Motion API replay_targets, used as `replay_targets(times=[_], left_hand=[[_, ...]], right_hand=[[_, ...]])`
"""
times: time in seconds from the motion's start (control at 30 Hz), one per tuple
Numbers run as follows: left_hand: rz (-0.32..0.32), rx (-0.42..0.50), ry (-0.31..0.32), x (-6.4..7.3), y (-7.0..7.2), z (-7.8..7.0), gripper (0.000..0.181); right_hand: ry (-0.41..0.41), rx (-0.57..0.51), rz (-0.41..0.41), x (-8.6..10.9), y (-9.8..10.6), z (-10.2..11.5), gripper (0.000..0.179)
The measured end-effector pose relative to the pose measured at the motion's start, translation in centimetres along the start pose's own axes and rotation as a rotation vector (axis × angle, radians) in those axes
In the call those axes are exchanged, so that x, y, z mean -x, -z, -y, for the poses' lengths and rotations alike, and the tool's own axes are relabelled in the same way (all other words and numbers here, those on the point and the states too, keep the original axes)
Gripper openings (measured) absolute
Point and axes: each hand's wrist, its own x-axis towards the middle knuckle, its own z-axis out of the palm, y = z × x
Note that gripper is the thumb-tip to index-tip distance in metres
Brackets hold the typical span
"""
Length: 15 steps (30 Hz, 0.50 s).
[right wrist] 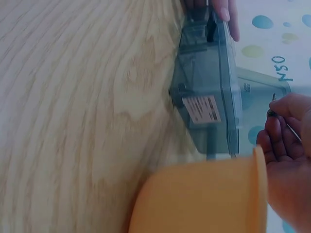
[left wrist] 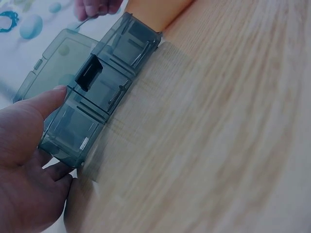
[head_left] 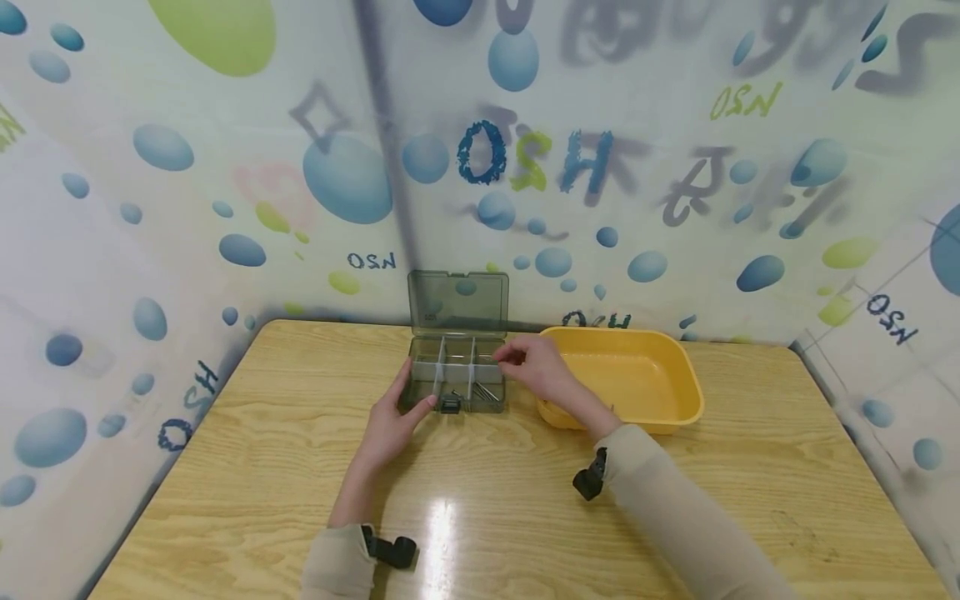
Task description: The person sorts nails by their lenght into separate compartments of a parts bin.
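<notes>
A smoky see-through compartment box stands on the table, its lid raised at the back. My left hand grips the box's left end, thumb on the front rim and fingers along the side. Long thin metal pieces lie in the front right compartment; small screws show in the front middle one. Over the box's right side, my right hand pinches a small screw between thumb and finger. Another thin metal shaft shows by its curled fingers.
A yellow plastic basin stands just right of the box, under my right forearm; a few small dark bits show at its near side. The wooden table meets a patterned cloth backdrop behind the box.
</notes>
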Motion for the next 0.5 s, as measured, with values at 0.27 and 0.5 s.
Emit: replay_targets(times=[0.27, 0.5], left_hand=[[-0.005, 0.002, 0.008, 0.0, -0.1, 0.1, 0.084], [-0.018, -0.015, 0.005, 0.0, -0.1, 0.1, 0.084]], right_hand=[[0.04, 0.01, 0.041, -0.7, -1.9, 0.9, 0.012], [0.048, 0.05, 0.077, -1.3, -3.2, 1.6, 0.012]])
